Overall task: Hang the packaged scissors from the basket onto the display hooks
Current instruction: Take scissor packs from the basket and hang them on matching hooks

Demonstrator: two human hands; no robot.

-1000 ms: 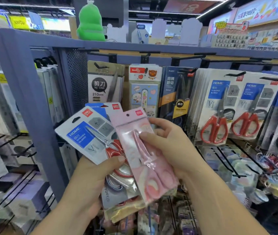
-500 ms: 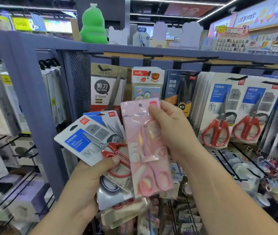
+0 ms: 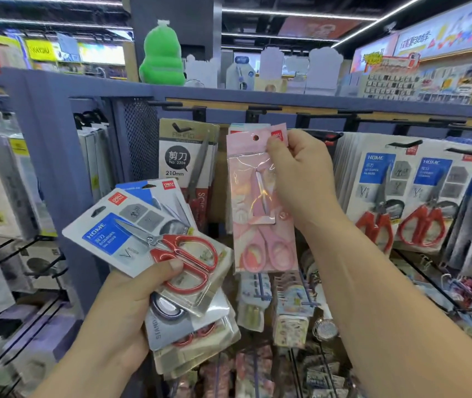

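Head view, shop display rack. Right hand [image 3: 301, 179] raised, thumb and curled fingers pinching the upper right corner of the pink pack [image 3: 260, 202]. Pack upright, front toward the camera, its length hanging below the fingers. Pink-handled scissors inside, handles at the bottom. Hole [image 3: 256, 137] in the pack's top strip sits just left of the thumb, open and on no hook. Black hook [image 3: 260, 109] juts from the rail just above the pack's top edge, apart from it. Another carded pack hangs behind the pink one, mostly hidden.

Left hand [image 3: 131, 305] lower, to the left of the right hand. It grips a fanned stack [image 3: 189, 320] of carded scissors, fingers curled underneath, thumb pressed on the top pack [image 3: 131, 242] at its red handle. Top pack tilted, blue HOME label toward the upper left, blades pointing up-left. More packs splay out below and behind it; count not clear.

Between the two hands, farther back, a 210 mm pack [image 3: 183, 156] hangs on the rack. Right of the right hand, rows of HOME packs [image 3: 372, 196] with red handles hang on hooks. Above both hands runs the blue shelf [image 3: 286, 100], a green toy [image 3: 161, 56] standing on it.
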